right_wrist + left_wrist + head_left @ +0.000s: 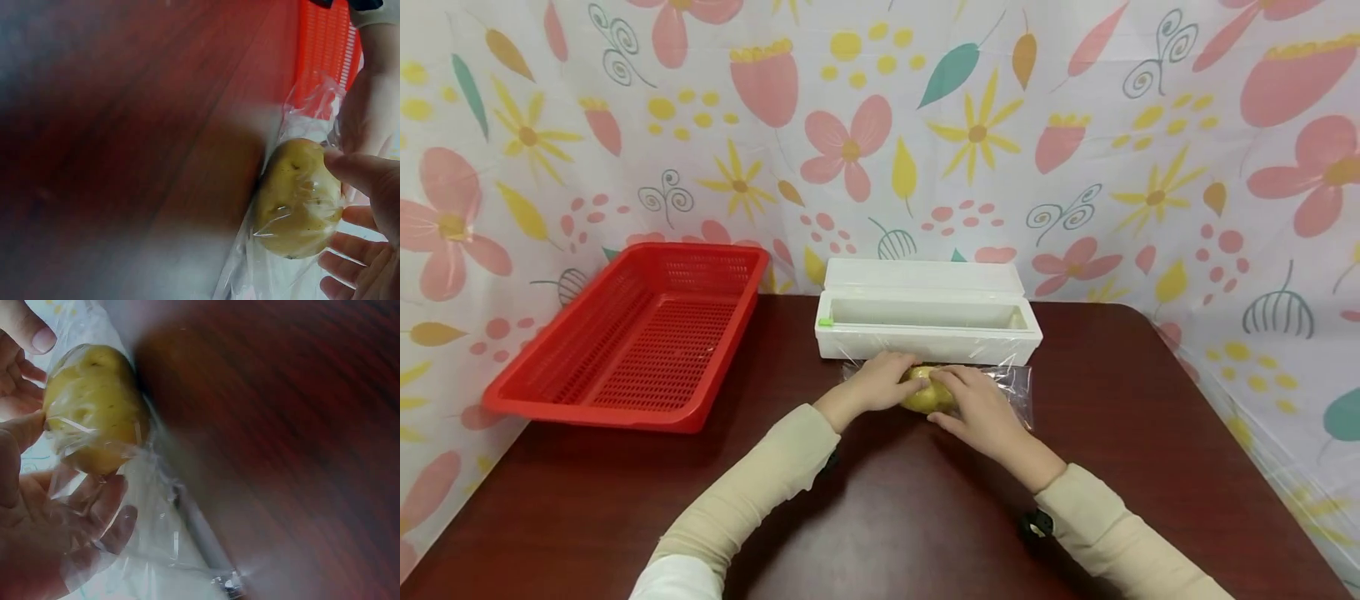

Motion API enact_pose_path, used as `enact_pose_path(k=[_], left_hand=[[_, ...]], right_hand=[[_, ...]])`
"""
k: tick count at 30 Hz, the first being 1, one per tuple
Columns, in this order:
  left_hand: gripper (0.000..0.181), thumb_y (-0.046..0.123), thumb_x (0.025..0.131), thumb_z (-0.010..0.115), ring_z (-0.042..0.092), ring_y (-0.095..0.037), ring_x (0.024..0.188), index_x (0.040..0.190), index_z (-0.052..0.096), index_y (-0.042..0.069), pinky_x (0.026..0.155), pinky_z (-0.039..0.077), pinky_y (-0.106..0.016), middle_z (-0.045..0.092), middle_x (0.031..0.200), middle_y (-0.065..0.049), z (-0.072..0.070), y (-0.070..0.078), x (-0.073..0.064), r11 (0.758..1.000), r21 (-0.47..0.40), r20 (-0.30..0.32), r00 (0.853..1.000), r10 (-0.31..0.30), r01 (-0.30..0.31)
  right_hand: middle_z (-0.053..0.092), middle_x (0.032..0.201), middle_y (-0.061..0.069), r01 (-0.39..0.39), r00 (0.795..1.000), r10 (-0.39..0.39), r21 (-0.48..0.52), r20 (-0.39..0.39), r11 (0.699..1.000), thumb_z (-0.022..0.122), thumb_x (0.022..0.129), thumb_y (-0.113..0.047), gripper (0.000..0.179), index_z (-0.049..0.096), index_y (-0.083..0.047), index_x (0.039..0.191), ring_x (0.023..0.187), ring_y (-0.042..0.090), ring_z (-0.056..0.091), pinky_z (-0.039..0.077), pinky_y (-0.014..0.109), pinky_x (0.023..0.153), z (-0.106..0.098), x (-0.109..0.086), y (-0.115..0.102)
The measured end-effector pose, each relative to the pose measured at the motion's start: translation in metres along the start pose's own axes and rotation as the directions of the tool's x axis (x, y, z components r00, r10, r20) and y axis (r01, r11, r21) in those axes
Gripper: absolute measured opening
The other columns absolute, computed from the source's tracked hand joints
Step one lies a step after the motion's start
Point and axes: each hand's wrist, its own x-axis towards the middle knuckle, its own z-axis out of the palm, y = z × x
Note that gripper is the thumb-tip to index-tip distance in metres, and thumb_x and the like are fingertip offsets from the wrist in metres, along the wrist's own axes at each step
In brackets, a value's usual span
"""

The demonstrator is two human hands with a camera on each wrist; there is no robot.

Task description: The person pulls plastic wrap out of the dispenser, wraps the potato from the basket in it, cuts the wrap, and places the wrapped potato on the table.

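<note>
Beside the white box (917,344), left hand (880,382) and right hand (981,412) loosely cup the potato (934,398) (grip partly hidden); wrapping seems underway; next, tuck the film (1017,388).

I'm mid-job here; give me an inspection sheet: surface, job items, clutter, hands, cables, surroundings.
Surface: dark reddish-brown table, glossy, reflecting light.
Job items: yellowish potato with clear film over it; white box just behind, lid raised.
Clutter: red basket at the table's left, apart from the box.
Hands: left hand and right hand both at the potato, from opposite sides; firmness of hold unclear.
Cables: nothing seen.
Surroundings: floral-printed sheet behind and along both sides.
</note>
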Motion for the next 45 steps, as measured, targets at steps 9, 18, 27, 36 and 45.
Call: enact_pose_path(k=[9,18,27,36,45], left_hand=[[0.057,0.045,0.087,0.065,0.045,-0.025,0.129,0.133,0.053,0.013,0.109,0.032,-0.048,0.055,0.134,-0.005,-0.004,-0.007,-0.005,0.983,0.164,-0.095,0.991,0.095,-0.079],[0.076,0.043,0.08,0.074,0.045,-0.024,0.129,0.141,0.044,0.009,0.11,0.032,-0.042,0.053,0.138,-0.006,0.002,-0.015,-0.003,0.962,0.266,-0.071,0.994,0.08,-0.058],[0.069,0.041,0.08,0.074,0.047,-0.023,0.128,0.136,0.05,0.011,0.107,0.036,-0.041,0.055,0.135,-0.004,0.002,-0.015,0.002,0.952,0.306,-0.087,0.995,0.057,-0.028],[0.068,0.042,0.082,0.071,0.045,-0.024,0.131,0.138,0.048,0.011,0.109,0.034,-0.042,0.051,0.138,-0.004,0.003,-0.012,0.006,0.956,0.293,-0.085,0.996,0.037,-0.011],[0.069,0.038,0.085,0.069,0.045,-0.026,0.131,0.143,0.043,0.009,0.105,0.04,-0.043,0.047,0.143,-0.008,0.004,-0.02,0.001,0.973,0.221,-0.069,0.995,0.077,-0.06]], right_hand=[[0.061,0.116,0.016,-0.017,0.999,0.017,0.015,0.037,1.0,0.087,0.066,-0.022,0.067,0.057,0.001,0.122,0.109,0.035,0.057,0.046,0.053,0.088,0.005,0.011,0.013],[0.061,0.119,0.02,-0.012,0.998,0.012,0.013,0.061,1.0,0.086,0.066,-0.015,0.068,0.055,0.005,0.123,0.112,0.038,0.056,0.044,0.051,0.096,0.013,0.019,0.02],[0.062,0.12,0.021,-0.054,0.995,0.05,0.04,0.091,0.998,0.084,0.068,-0.008,0.063,0.057,0.004,0.123,0.11,0.038,0.058,0.046,0.049,0.094,0.017,0.024,0.024],[0.06,0.122,0.022,-0.083,0.983,0.07,0.072,0.168,0.994,0.083,0.069,-0.008,0.064,0.055,0.005,0.125,0.113,0.038,0.056,0.045,0.05,0.096,0.008,0.031,0.03],[0.06,0.123,0.024,-0.089,0.984,0.082,0.037,0.157,0.995,0.083,0.07,-0.01,0.065,0.054,0.006,0.126,0.113,0.038,0.057,0.047,0.049,0.094,0.008,0.023,0.029]])
